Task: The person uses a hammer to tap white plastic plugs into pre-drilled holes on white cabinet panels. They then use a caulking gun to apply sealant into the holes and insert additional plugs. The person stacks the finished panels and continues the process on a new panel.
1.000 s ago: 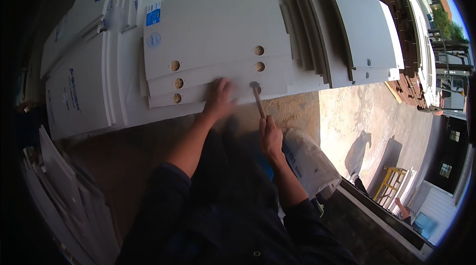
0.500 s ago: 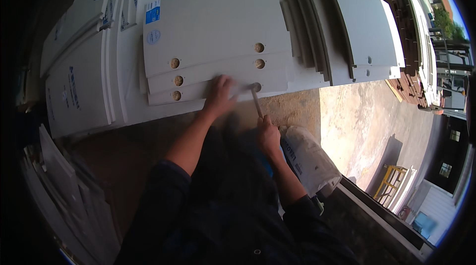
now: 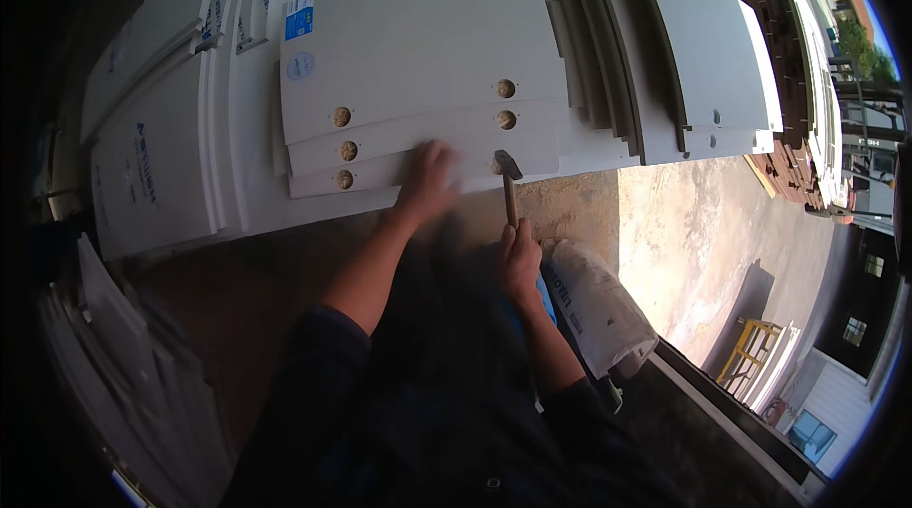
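Observation:
My right hand (image 3: 519,261) is closed round the wooden handle of a hammer (image 3: 511,199). The hammer's dark head lies over the lowest right hole of the stacked white panels, partly covering it; whether it touches cannot be told. My left hand (image 3: 429,180) is at the front edge of the lowest panel, left of the hammer, its fingers smeared by motion. The top white panel (image 3: 418,33) carries a blue label at its upper left corner. The panels are stepped, and round holes (image 3: 342,116) with a tan, chip-like inside show along their near edges.
More white boards (image 3: 166,152) are stacked to the left, and others (image 3: 698,43) to the right. A white sack (image 3: 598,304) stands beside my right forearm. Thin panels (image 3: 123,318) lean at the lower left. A yellow frame (image 3: 749,351) stands on the floor at the right.
The hammer's head, blurred before, now shows sharply at the lowest right hole, its handle more upright. My left hand stays near the panel edge, still blurred. The whole view has shifted slightly.

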`<state>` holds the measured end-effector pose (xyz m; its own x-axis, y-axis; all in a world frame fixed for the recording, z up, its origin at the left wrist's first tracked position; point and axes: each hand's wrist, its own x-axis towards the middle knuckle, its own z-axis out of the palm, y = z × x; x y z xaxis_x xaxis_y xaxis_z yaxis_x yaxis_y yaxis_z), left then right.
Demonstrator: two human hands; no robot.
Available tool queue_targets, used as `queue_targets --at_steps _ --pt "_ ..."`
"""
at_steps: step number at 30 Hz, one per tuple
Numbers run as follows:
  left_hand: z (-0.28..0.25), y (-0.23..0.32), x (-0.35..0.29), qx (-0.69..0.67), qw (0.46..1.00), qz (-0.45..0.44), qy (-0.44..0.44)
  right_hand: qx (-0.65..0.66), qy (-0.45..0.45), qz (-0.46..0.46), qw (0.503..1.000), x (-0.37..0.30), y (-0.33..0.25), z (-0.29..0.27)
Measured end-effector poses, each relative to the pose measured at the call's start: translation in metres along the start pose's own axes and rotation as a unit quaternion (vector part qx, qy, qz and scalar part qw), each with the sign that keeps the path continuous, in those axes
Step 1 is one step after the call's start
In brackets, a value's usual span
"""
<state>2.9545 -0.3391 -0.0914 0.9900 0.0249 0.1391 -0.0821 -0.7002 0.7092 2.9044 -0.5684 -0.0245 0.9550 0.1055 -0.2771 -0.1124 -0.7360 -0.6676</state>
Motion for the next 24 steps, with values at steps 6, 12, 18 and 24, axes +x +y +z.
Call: queue_targets --at_steps 6,12,18,24 --pt "0.002 -0.005 -0.001 0.02 1.0 0.015 0.006 -0.042 -0.022 0.007 0.999 0.009 -0.021 -0.01" --pt "-0.001 -0.003 0.007 0.004 1.0 0.008 0.0 -0.059 -0.027 0.034 0.997 0.002 0.01 0.002" --pt "-0.007 0.003 0.005 -0.014 1.0 0.0 -0.012 -0.06 -0.027 0.026 0.998 0.005 0.015 0.0" --pt "0.0 -0.006 -0.018 -0.067 0.997 -0.026 -0.026 0.09 0.106 0.048 0.989 -0.003 0.022 -0.025"
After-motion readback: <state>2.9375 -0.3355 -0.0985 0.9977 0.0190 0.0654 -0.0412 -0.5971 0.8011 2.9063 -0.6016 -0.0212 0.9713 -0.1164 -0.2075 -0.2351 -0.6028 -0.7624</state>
